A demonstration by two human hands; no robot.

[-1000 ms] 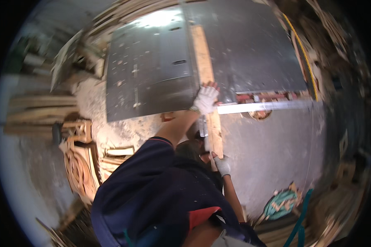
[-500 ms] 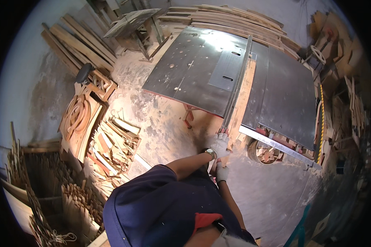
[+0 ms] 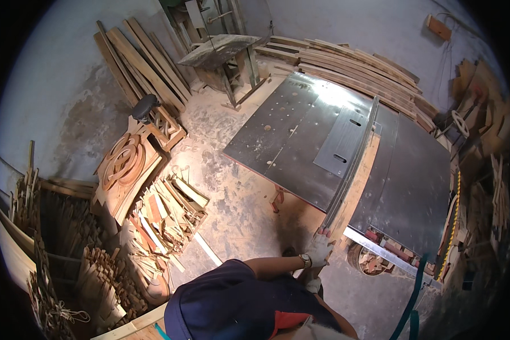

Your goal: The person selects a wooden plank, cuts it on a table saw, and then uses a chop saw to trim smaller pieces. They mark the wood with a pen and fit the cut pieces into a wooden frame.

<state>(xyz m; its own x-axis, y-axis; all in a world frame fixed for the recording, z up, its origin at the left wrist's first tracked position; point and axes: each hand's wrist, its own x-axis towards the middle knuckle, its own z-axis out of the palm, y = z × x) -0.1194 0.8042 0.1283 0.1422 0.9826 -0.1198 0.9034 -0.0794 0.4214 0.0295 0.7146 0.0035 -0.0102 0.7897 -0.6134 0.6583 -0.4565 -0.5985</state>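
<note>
A long wooden board (image 3: 358,190) lies on the dark saw table (image 3: 289,130), along a long metal fence (image 3: 354,164). Its near end overhangs the table's front edge toward my body. My left hand (image 3: 318,251), in a pale glove with a watch at the wrist, is closed on the overhanging part, close to the fence's near end. Lower down, nearer my body, my gloved right hand (image 3: 313,285) grips the board's near end; its fingers are mostly hidden. A grey metal insert plate (image 3: 337,148) with two slots sits left of the fence.
A silver rail (image 3: 388,256) runs along the table's right front, above a round bin of offcuts (image 3: 368,262). Scrap strips (image 3: 164,215) and curved wooden pieces (image 3: 124,161) lie at left. Stacked planks (image 3: 351,71) line the back wall. A green strap (image 3: 416,289) hangs at lower right.
My view has shifted, so the scene sits lower and farther right in the picture. Both hands keep to the board's near end, and the board shows no clear movement along the fence.
</note>
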